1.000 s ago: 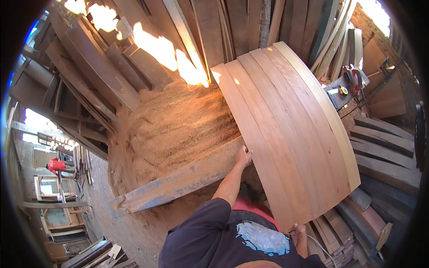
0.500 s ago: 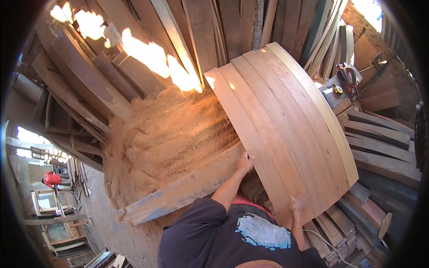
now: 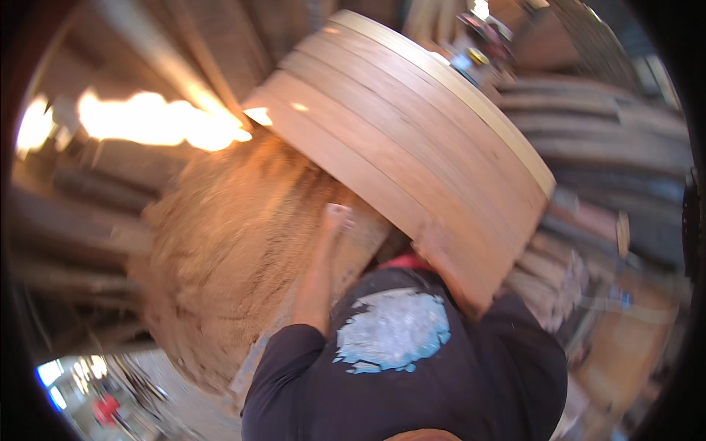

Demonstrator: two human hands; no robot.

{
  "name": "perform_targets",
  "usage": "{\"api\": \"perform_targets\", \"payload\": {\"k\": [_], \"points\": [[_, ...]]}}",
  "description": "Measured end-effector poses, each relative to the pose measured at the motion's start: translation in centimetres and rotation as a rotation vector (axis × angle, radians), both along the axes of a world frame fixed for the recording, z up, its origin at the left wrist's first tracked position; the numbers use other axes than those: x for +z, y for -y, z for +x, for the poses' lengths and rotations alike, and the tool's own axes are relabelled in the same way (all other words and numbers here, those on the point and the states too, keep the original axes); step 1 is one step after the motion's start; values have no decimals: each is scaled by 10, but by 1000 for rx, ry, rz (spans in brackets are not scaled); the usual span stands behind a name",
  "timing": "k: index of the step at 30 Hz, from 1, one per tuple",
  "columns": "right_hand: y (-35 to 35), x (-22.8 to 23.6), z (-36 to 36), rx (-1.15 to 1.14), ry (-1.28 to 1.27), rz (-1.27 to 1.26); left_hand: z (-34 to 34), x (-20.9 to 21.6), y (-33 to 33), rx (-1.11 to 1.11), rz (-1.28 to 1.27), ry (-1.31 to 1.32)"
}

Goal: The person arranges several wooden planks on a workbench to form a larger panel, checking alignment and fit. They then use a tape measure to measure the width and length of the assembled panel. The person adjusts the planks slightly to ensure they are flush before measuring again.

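A large curved wooden panel (image 3: 397, 132), made of several planks side by side with a paler strip along its far edge, leans in front of me. My right hand (image 3: 432, 239) is over the panel's lower left part, near its edge, and seems to rest on it; its fingers are smeared by motion. Off to the left of that edge, my left hand (image 3: 338, 218) is raised over the sawdust, apart from the panel. Its fingers look bent, but blur hides how far they close. Nothing can be made out in it.
A big heap of sawdust (image 3: 228, 257) lies left of the panel. Boards (image 3: 198, 44) lean at the back, and stacked timber (image 3: 581, 132) fills the right. Beyond the panel is a yellow tape measure (image 3: 478, 56). A person in red (image 3: 107, 409) is far off, lower left.
My left hand has come off the panel's edge and moved left. My right hand has shifted from the near end toward the left edge. The whole view has turned, blurring the surroundings.
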State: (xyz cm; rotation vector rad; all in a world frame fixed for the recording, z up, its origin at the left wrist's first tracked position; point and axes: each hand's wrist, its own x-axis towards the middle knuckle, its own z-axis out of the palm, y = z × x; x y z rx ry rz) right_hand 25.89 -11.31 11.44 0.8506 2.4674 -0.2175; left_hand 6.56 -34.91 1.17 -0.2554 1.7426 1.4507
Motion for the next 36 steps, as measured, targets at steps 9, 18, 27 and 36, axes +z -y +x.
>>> {"api": "perform_targets", "payload": {"k": [9, 18, 27, 36], "points": [[23, -62, 14, -307, 31, 113, -82, -41, 18, 236, -54, -103], [12, -15, 4, -274, 65, -9, -133, -58, -35, 361, 171, 106], [6, -28, 14, -195, 16, -14, -129, -68, -28, 309, 218, -33], [-2, -15, 10, -127, -68, 28, -113, -67, -40, 202, -287, -296]]}}
